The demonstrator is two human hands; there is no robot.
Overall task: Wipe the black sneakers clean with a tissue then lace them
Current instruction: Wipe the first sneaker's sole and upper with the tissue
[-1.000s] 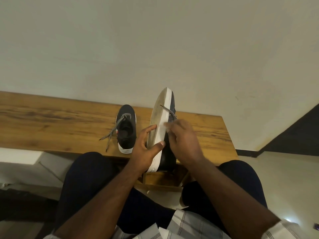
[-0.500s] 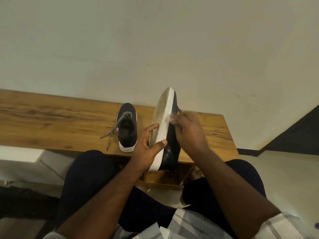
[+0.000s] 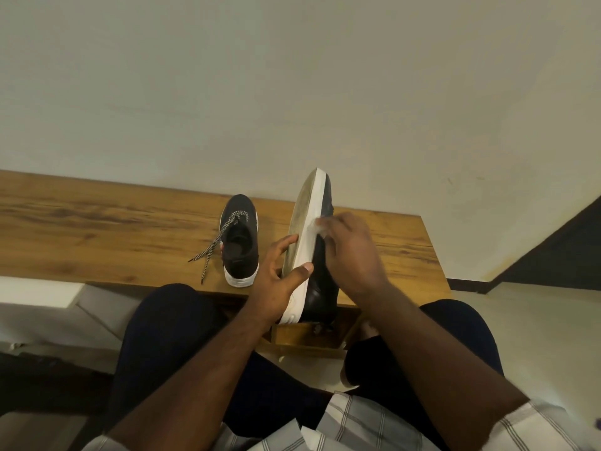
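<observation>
Head view puts the sneaker you are cleaning [image 3: 320, 255] straight ahead of you, tipped up on its side edge with the heel near your lap and the toe pointing away toward the wall. Its long axis runs away from you, leaning slightly to the right at the far end. The worn sole faces your left, the black upper faces your right.

Your left hand [image 3: 281, 275] clamps the sole side near the heel half, fingers spread on the sole and thumb pressed onto the white rim. Your right hand [image 3: 349, 252] is curled around a crumpled tissue [image 3: 317, 224], pressing it against the white rim and upper about midway along the shoe. So your right hand is the one further up the shoe, and the toe end beyond it is bare; the left is only the brace.

The second sneaker [image 3: 240, 239] stands upright on the counter [image 3: 97, 229] just to the left of your left hand, toe away, with its speckled laces [image 3: 213, 252] trailing loose toward the counter's near edge.

I judge the wiping is mid-stroke along the rim. Any next stroke would follow the shoe's length, toward the toe or back to the heel, so keep your left grip firm against that push or the shoe will twist. Lacing appears not yet done on either shoe.
</observation>
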